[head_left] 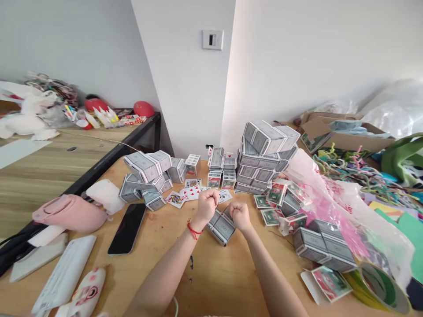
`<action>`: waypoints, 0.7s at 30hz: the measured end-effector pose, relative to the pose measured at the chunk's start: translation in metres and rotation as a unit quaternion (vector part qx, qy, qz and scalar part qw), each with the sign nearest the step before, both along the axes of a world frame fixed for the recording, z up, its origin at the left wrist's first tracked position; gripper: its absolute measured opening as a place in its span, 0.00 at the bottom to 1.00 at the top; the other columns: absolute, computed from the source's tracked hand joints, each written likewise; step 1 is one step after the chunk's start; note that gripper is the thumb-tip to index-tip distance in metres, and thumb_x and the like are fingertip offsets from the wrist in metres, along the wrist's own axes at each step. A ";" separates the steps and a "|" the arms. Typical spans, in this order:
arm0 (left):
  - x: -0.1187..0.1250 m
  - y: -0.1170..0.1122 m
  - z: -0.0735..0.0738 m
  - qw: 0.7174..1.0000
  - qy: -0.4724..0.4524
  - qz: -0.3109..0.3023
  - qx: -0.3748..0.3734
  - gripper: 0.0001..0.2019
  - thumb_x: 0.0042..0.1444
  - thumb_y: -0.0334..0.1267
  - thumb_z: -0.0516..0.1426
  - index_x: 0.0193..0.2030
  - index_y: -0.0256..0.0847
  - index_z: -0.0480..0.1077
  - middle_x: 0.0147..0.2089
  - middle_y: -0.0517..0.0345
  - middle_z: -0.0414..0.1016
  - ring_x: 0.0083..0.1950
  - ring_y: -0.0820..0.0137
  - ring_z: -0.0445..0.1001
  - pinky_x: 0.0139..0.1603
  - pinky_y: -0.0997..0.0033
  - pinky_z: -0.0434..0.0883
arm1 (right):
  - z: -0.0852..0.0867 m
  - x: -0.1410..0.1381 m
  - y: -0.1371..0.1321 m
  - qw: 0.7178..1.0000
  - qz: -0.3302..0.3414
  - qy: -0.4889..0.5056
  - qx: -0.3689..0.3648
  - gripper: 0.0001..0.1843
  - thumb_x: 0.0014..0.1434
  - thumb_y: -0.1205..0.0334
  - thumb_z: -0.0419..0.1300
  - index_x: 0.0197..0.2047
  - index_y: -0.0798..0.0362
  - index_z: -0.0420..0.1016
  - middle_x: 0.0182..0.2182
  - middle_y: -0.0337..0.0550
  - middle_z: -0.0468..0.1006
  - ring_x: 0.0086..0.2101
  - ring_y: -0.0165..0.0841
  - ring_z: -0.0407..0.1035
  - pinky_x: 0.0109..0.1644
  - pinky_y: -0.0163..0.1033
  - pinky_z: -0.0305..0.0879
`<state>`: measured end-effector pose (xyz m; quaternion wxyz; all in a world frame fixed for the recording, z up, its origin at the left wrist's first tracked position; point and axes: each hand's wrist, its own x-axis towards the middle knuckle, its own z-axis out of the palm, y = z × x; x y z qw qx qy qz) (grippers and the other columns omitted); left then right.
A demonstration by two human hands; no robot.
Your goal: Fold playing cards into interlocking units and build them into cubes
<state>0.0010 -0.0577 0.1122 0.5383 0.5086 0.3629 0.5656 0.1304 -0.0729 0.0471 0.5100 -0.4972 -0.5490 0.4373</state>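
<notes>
My left hand [208,204], with a red string bracelet [194,230] at the wrist, is closed in a fist at the left far edge of a grey-patterned block [222,227] that looks made of playing cards. Also in a fist, my right hand [239,215] is at the block's right far edge. Nothing shows in either fist; whether they touch the block or hover just above it, I cannot tell. Loose face-up playing cards [190,192] lie beyond my left hand. Behind them are small stacks of card blocks [216,159] and printed card boxes [214,179].
Tall stacked card blocks [256,169] stand at back right, another pile [145,169] at back left. Opened card boxes [271,217], more blocks [324,246] and yellow tape [376,286] lie right. A phone [127,229] and pink device [71,213] lie left.
</notes>
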 end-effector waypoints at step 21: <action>0.019 -0.047 -0.044 0.977 0.070 -0.168 -0.111 0.07 0.35 0.23 0.46 0.14 0.38 0.57 0.13 0.64 0.55 0.17 0.78 0.52 0.20 0.75 0.46 | 0.043 0.007 -0.003 0.984 -0.005 0.178 -0.024 0.08 0.31 0.69 0.44 0.08 0.50 0.48 0.07 0.31 0.49 0.11 0.23 0.43 0.15 0.30 0.40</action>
